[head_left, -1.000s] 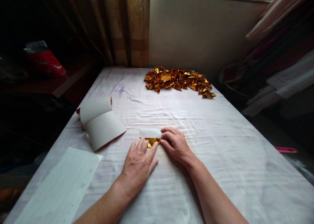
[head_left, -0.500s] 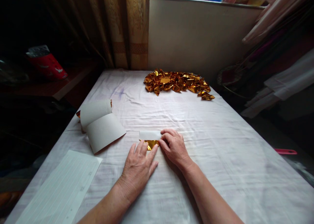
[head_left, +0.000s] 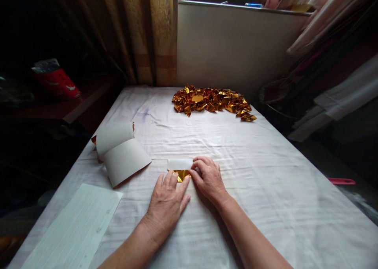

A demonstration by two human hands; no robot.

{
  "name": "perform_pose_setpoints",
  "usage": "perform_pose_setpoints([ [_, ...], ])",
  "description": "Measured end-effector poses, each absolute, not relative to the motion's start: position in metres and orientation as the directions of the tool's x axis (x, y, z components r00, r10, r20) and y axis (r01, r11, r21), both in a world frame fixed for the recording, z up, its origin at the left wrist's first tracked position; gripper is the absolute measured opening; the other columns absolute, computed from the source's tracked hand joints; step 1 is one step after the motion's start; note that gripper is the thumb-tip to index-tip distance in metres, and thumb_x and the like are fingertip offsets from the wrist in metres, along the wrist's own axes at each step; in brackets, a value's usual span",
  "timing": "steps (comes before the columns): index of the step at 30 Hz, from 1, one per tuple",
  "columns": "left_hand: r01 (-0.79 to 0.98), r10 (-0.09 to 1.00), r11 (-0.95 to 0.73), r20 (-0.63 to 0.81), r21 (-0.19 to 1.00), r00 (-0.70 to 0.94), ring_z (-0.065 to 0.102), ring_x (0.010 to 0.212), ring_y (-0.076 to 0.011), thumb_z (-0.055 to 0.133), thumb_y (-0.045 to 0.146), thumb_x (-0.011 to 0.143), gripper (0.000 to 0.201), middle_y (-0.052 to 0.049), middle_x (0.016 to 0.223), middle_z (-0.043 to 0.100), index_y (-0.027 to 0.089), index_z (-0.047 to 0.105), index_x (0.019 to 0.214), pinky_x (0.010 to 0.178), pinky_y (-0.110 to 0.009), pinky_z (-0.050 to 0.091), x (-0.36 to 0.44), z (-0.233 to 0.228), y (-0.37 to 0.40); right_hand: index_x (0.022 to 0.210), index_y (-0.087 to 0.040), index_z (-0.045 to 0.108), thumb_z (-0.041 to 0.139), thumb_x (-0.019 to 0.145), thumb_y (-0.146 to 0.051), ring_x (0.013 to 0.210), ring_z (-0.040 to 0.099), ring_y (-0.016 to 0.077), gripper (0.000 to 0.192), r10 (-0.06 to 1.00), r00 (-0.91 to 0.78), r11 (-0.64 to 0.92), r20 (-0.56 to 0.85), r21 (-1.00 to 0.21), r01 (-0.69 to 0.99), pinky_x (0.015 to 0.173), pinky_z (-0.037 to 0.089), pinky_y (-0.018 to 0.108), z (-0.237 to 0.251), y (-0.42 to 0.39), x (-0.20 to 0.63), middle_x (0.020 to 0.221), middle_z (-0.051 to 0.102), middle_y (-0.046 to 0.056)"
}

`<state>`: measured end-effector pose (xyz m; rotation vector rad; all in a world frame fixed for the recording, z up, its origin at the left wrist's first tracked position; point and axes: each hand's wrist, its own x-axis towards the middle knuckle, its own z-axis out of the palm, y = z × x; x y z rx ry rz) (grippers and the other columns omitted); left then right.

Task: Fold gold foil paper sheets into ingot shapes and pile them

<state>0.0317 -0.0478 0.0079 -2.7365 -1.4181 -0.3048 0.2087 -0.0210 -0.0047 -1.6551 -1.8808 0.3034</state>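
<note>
1. Left hand (head_left: pixel 165 200) flat, palm down, fingers spread, fingertips pinning the near edge of the gold foil sheet (head_left: pixel 182 175).
2. Right hand (head_left: pixel 208 177) curled, fingertips pressed onto the sheet's right end; neither hand closed around anything.
3. Sheet lying on the white-clothed surface (head_left: pixel 265 174), white flap turned up behind the gold.
4. Best kept pinned with the left while creasing firmly with the right, edges aligned.
5. Curled white-backed sheets (head_left: pixel 119 153) just left; lined paper (head_left: pixel 73 229) nearer; pile of folded gold pieces (head_left: pixel 211 101) well apart, far edge.
</note>
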Motion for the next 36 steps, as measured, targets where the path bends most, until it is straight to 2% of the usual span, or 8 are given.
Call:
perform_pose_setpoints([
  [9,0.815,0.806,-0.578,0.192,0.050,0.560,0.051,0.119,-0.0304,0.061,0.040,0.088,0.044,-0.014,0.122,0.058,0.025,0.059,0.129,0.103,-0.049,0.040,0.033,0.011,-0.047,0.084,-0.024,0.063,0.051,0.088,-0.015,0.096,0.057,0.0221,0.015,0.944,0.034,0.148,0.329,-0.513,0.845,0.082,0.038,0.036,-0.008,-0.015,0.206,0.098,0.068,0.004],
  [15,0.816,0.808,-0.575,0.206,0.066,0.552,0.051,0.117,-0.0310,0.062,0.039,0.087,0.046,-0.015,0.119,0.059,0.023,0.059,0.130,0.101,-0.049,0.042,0.034,0.011,-0.047,0.086,-0.025,0.070,0.052,0.082,-0.010,0.096,0.057,0.0213,0.023,0.876,-0.061,0.315,0.478,-0.471,0.824,0.085,0.043,0.035,-0.011,-0.024,0.211,0.099,0.067,0.005],
  [19,0.810,0.803,-0.581,0.220,0.080,0.554,0.052,0.115,-0.0312,0.062,0.039,0.087,0.046,-0.014,0.119,0.059,0.022,0.059,0.130,0.100,-0.049,0.043,0.032,0.012,-0.046,0.092,-0.026,0.073,0.052,0.086,-0.011,0.088,0.058,0.0188,0.027,0.878,-0.180,0.388,0.443,-0.440,0.810,0.080,0.047,0.031,-0.010,-0.030,0.210,0.092,0.066,0.005],
  [25,0.731,0.777,-0.626,0.289,0.271,0.559,0.058,0.107,-0.0223,0.054,0.022,0.090,0.035,-0.008,0.114,0.063,0.022,0.058,0.125,0.101,-0.044,0.045,0.015,0.009,-0.033,0.106,-0.025,0.071,0.054,0.089,-0.018,0.092,0.057,0.0203,0.024,0.891,-0.258,0.409,0.374,-0.411,0.815,0.085,0.046,0.035,0.001,-0.037,0.209,0.098,0.067,0.006],
  [29,0.664,0.765,-0.642,0.378,0.384,0.521,0.061,0.105,-0.0201,0.048,0.017,0.091,0.025,-0.007,0.111,0.067,0.021,0.059,0.112,0.098,-0.040,0.050,0.006,0.002,-0.023,0.109,-0.025,0.069,0.062,0.086,-0.027,0.093,0.057,0.0219,0.025,0.898,-0.276,0.401,0.342,-0.383,0.832,0.085,0.044,0.037,0.007,-0.040,0.209,0.099,0.066,0.006],
  [36,0.651,0.794,-0.607,0.389,0.456,0.467,0.063,0.100,-0.0201,0.050,0.017,0.089,0.016,-0.006,0.105,0.068,0.021,0.059,0.101,0.091,-0.039,0.053,0.004,0.002,-0.019,0.101,-0.026,0.071,0.068,0.084,-0.035,0.092,0.058,0.0219,0.020,0.916,-0.230,0.349,0.327,-0.372,0.860,0.082,0.042,0.036,0.005,-0.037,0.205,0.096,0.066,0.004],
])
